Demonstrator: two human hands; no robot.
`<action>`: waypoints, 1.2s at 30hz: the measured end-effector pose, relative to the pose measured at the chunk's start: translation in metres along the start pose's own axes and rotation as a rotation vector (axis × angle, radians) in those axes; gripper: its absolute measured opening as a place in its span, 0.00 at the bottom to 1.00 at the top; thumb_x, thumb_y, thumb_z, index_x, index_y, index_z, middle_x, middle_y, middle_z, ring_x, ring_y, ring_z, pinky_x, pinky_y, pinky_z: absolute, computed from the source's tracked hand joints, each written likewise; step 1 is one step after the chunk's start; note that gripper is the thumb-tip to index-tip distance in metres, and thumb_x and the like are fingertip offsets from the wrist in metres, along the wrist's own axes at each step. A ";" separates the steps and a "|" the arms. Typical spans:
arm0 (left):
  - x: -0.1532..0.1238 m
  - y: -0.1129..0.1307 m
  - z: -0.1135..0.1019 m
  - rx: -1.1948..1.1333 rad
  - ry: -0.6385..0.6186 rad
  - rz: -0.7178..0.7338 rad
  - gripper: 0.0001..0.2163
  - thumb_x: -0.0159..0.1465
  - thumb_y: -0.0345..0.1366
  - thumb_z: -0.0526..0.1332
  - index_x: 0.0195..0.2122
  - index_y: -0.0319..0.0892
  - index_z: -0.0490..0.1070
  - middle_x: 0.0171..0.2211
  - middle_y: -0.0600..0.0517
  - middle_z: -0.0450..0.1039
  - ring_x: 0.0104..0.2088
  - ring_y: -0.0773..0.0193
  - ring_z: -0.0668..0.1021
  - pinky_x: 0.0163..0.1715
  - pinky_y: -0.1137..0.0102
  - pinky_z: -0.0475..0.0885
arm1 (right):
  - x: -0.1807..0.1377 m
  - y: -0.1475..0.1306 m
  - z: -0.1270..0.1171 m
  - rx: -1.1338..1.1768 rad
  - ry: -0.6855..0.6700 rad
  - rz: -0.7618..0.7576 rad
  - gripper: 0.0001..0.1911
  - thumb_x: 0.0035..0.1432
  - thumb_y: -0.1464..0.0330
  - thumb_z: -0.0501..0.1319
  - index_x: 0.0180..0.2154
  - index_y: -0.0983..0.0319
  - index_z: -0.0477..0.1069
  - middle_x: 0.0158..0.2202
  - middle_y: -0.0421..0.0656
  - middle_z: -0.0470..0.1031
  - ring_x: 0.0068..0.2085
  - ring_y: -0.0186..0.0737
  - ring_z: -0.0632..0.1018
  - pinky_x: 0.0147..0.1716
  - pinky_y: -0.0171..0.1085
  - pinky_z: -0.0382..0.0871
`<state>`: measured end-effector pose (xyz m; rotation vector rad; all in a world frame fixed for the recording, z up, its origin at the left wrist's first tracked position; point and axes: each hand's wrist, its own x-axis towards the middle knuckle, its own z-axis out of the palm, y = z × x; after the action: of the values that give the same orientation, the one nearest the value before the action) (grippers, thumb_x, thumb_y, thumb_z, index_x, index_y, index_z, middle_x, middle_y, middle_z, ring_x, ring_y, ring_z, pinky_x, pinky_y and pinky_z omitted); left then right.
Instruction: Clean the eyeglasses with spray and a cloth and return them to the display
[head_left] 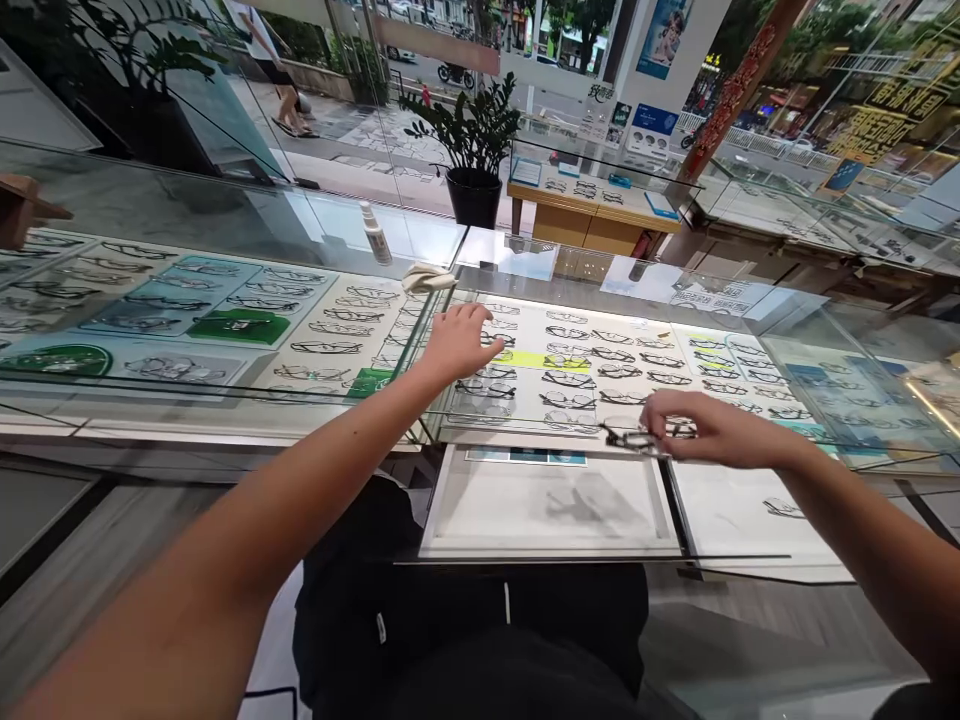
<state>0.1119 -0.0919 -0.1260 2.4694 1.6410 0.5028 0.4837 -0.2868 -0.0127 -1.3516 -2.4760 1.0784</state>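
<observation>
I face a glass display counter (315, 230) filled with rows of spectacle frames. My left hand (457, 340) reaches forward over the glass top, palm down, fingers loosely spread, holding nothing, a little short of a folded cloth (426, 279). My right hand (705, 428) pinches a dark pair of glasses (634, 438) at the counter's near edge, above the pulled-out white drawer tray (551, 505). Rows of glasses (592, 365) lie on the white display panel under the glass between my hands.
A white spray bottle (375, 233) stands on the glass behind the cloth. A potted plant (471, 150) and a wooden display table (592, 215) stand beyond the counter. More showcases extend left and right. One pair of glasses (784, 507) lies in the right drawer.
</observation>
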 end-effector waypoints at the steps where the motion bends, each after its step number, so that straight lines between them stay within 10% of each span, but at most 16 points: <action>1: 0.000 0.000 0.000 0.000 0.002 0.002 0.25 0.71 0.53 0.55 0.63 0.45 0.70 0.68 0.41 0.71 0.69 0.40 0.70 0.67 0.46 0.64 | -0.007 -0.004 0.007 0.015 -0.055 0.014 0.03 0.66 0.68 0.63 0.38 0.57 0.70 0.41 0.43 0.79 0.45 0.45 0.76 0.49 0.42 0.69; 6: 0.000 0.000 0.000 -0.003 -0.003 0.007 0.25 0.71 0.53 0.55 0.63 0.45 0.70 0.68 0.40 0.71 0.69 0.39 0.69 0.68 0.45 0.63 | -0.025 0.008 0.053 0.018 -0.190 0.156 0.05 0.61 0.74 0.62 0.35 0.57 0.71 0.41 0.45 0.78 0.47 0.47 0.77 0.49 0.44 0.71; 12: 0.001 0.002 -0.002 0.002 -0.010 -0.002 0.26 0.71 0.52 0.55 0.64 0.45 0.70 0.68 0.39 0.71 0.69 0.37 0.69 0.68 0.45 0.63 | -0.013 0.087 0.093 -0.170 -0.145 0.229 0.06 0.58 0.74 0.65 0.31 0.57 0.72 0.41 0.48 0.78 0.49 0.52 0.77 0.51 0.48 0.70; 22: 0.004 0.000 -0.002 0.040 -0.025 -0.021 0.26 0.71 0.54 0.54 0.64 0.46 0.70 0.69 0.41 0.70 0.71 0.38 0.68 0.69 0.45 0.62 | 0.026 0.212 0.093 -0.532 0.003 0.273 0.02 0.59 0.73 0.67 0.34 0.61 0.76 0.48 0.51 0.79 0.55 0.55 0.73 0.58 0.49 0.65; 36: 0.005 -0.004 -0.001 0.041 -0.020 -0.019 0.26 0.70 0.54 0.54 0.63 0.47 0.70 0.71 0.41 0.68 0.71 0.37 0.68 0.68 0.44 0.63 | 0.061 0.270 0.099 -0.525 0.101 0.198 0.03 0.61 0.73 0.63 0.36 0.62 0.77 0.51 0.52 0.80 0.59 0.55 0.72 0.62 0.51 0.62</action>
<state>0.1099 -0.0854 -0.1254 2.4766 1.6816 0.4449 0.5925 -0.1984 -0.2712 -1.7616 -2.6994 0.3691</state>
